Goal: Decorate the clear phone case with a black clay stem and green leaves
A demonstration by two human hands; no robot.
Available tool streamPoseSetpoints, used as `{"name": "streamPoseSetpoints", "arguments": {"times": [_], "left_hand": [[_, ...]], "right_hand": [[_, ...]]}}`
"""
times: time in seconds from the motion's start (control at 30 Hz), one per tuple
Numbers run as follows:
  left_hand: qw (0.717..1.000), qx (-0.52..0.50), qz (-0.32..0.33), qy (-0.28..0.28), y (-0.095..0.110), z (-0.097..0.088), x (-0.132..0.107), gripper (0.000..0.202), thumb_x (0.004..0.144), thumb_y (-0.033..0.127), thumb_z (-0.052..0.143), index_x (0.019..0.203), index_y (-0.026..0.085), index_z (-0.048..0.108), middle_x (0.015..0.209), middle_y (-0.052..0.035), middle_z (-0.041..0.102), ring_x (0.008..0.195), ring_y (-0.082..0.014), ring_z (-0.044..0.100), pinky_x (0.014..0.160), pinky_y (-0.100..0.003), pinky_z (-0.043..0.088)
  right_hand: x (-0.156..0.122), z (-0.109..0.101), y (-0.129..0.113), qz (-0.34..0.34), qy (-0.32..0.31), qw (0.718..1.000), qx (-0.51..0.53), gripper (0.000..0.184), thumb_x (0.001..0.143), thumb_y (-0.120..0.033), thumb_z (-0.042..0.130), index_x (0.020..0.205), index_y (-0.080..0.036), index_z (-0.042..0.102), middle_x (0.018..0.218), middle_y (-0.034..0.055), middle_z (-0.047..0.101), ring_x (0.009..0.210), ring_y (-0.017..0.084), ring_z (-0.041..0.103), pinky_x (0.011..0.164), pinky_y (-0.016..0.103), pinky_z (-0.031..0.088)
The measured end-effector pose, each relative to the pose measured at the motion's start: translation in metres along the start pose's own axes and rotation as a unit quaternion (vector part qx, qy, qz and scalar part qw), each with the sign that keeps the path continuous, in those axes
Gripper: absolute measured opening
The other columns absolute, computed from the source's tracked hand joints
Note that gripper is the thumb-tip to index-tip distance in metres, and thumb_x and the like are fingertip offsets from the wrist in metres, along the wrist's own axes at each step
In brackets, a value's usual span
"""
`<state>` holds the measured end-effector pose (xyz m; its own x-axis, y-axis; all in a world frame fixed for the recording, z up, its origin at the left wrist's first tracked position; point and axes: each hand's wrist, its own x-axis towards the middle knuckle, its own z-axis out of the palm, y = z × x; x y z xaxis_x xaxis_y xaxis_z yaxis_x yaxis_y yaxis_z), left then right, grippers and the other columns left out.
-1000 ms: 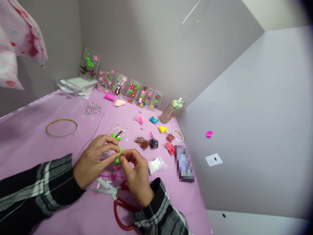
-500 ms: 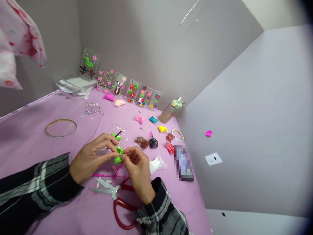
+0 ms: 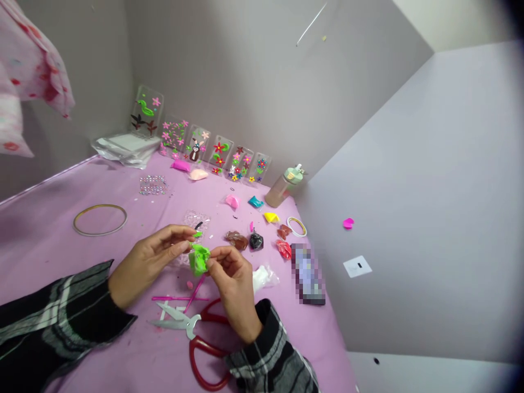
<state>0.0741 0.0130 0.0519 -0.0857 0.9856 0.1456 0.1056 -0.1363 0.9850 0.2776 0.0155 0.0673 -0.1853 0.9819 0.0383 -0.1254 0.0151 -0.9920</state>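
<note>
My right hand [image 3: 235, 284] pinches a crumpled packet of bright green modelling clay [image 3: 200, 259] between thumb and fingertips, raised above the table. My left hand [image 3: 149, 262] is just left of the packet, thumb and fingers closed together with a small bit of green clay at their tips. Behind my left fingertips lies a clear phone case [image 3: 196, 219] with green and black pieces on it, partly hidden. Below my hands, scissors [image 3: 190, 323] with red handles lie open near crossed pink sticks [image 3: 180, 298].
Packets of brown clay [image 3: 236, 239], black clay [image 3: 256, 241], red clay [image 3: 284, 249] and white clay [image 3: 264, 277] lie to the right, beside a phone [image 3: 308, 275]. Decorated cases [image 3: 223, 153] lean on the wall near a bottle [image 3: 282, 188]. A bangle [image 3: 100, 220] lies left.
My left fingers have come away from the main green packet, a little to the left. The packet now shows more fully in my right hand. The view has shifted slightly.
</note>
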Motion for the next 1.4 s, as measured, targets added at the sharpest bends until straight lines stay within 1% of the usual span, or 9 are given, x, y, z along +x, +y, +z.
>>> {"name": "streamPoseSetpoints", "arguments": {"times": [0.17, 0.43, 0.57, 0.73, 0.83, 0.97, 1.07, 1.27, 1.4], "left_hand": [[0.999, 0.029, 0.024, -0.005, -0.003, 0.001, -0.004, 0.04, 0.09, 0.068, 0.084, 0.099, 0.028, 0.083, 0.099, -0.0047, 0.086, 0.095, -0.0278, 0.084, 0.087, -0.036, 0.073], [0.982, 0.093, 0.152, 0.056, -0.011, 0.007, -0.019, 0.029, 0.101, 0.058, 0.079, 0.12, 0.036, 0.082, 0.097, 0.0017, 0.083, 0.096, -0.0226, 0.084, 0.098, -0.032, 0.07], [0.99, 0.055, 0.108, 0.073, -0.006, 0.01, -0.015, 0.053, 0.09, 0.075, 0.086, 0.122, 0.033, 0.081, 0.108, -0.0013, 0.084, 0.096, -0.0239, 0.085, 0.09, -0.032, 0.073], [0.996, 0.062, 0.071, -0.007, 0.001, 0.01, -0.012, 0.053, 0.091, 0.082, 0.082, 0.103, 0.03, 0.085, 0.093, 0.0001, 0.084, 0.084, -0.0216, 0.082, 0.079, -0.026, 0.069], [0.99, 0.07, 0.12, 0.004, 0.003, 0.01, -0.013, 0.04, 0.098, 0.071, 0.081, 0.1, 0.031, 0.084, 0.09, 0.0025, 0.082, 0.08, -0.0184, 0.08, 0.076, -0.022, 0.066], [0.956, 0.136, 0.259, 0.032, -0.003, 0.01, -0.016, 0.011, 0.11, 0.037, 0.072, 0.111, 0.034, 0.082, 0.1, 0.0029, 0.082, 0.093, -0.0166, 0.081, 0.088, -0.02, 0.064], [0.929, 0.201, 0.31, -0.004, -0.012, 0.007, -0.019, 0.026, 0.111, 0.021, 0.065, 0.128, 0.036, 0.078, 0.11, 0.0021, 0.084, 0.102, -0.0167, 0.081, 0.096, -0.021, 0.062], [0.94, 0.192, 0.279, -0.034, -0.014, 0.005, -0.022, 0.026, 0.113, 0.03, 0.066, 0.129, 0.041, 0.083, 0.117, -0.0005, 0.082, 0.106, -0.0198, 0.08, 0.095, -0.025, 0.065], [0.975, 0.126, 0.181, 0.025, -0.006, 0.009, -0.018, 0.028, 0.108, 0.058, 0.072, 0.106, 0.032, 0.083, 0.103, -0.0021, 0.081, 0.098, -0.0239, 0.08, 0.088, -0.03, 0.067]], "right_hand": [[0.0, 0.001, 0.006, -0.002, 0.003, 1.0, -0.014, 0.014, 0.084, -0.031, 0.084, 0.092, -0.023, 0.075, 0.08, -0.0013, 0.075, 0.071, 0.017, 0.067, 0.072, 0.03, 0.054], [-0.004, 0.003, 0.009, -0.02, 0.004, 0.998, -0.063, 0.01, 0.089, -0.031, 0.078, 0.095, -0.023, 0.077, 0.087, 0.0019, 0.078, 0.078, 0.019, 0.071, 0.076, 0.032, 0.057], [-0.005, 0.005, 0.009, -0.044, 0.017, 0.996, -0.08, 0.006, 0.091, -0.029, 0.077, 0.092, -0.023, 0.077, 0.087, 0.0024, 0.08, 0.08, 0.021, 0.073, 0.077, 0.032, 0.059], [-0.005, 0.003, 0.01, -0.062, 0.031, 0.993, -0.099, 0.006, 0.093, -0.029, 0.076, 0.091, -0.024, 0.076, 0.086, 0.0024, 0.08, 0.079, 0.021, 0.073, 0.076, 0.032, 0.059], [-0.007, 0.003, 0.008, -0.08, 0.015, 0.988, -0.132, 0.006, 0.095, -0.027, 0.074, 0.09, -0.024, 0.074, 0.088, 0.0026, 0.079, 0.08, 0.021, 0.072, 0.076, 0.032, 0.058], [-0.009, 0.005, 0.006, -0.054, -0.032, 0.988, -0.139, 0.004, 0.095, -0.024, 0.07, 0.093, -0.024, 0.073, 0.087, 0.0016, 0.078, 0.078, 0.019, 0.072, 0.074, 0.031, 0.057], [-0.006, 0.004, 0.007, -0.014, -0.029, 0.994, -0.104, 0.003, 0.093, -0.026, 0.072, 0.091, -0.024, 0.073, 0.082, 0.0002, 0.077, 0.074, 0.019, 0.07, 0.073, 0.03, 0.055], [0.0, -0.003, 0.008, 0.006, 0.015, 0.998, -0.061, 0.01, 0.086, -0.031, 0.08, 0.088, -0.022, 0.075, 0.08, -0.0002, 0.075, 0.073, 0.018, 0.066, 0.072, 0.03, 0.053], [-0.001, -0.002, 0.008, -0.012, 0.028, 0.997, -0.069, 0.013, 0.088, -0.034, 0.082, 0.087, -0.022, 0.075, 0.082, 0.0013, 0.077, 0.074, 0.019, 0.069, 0.073, 0.031, 0.056]]}}
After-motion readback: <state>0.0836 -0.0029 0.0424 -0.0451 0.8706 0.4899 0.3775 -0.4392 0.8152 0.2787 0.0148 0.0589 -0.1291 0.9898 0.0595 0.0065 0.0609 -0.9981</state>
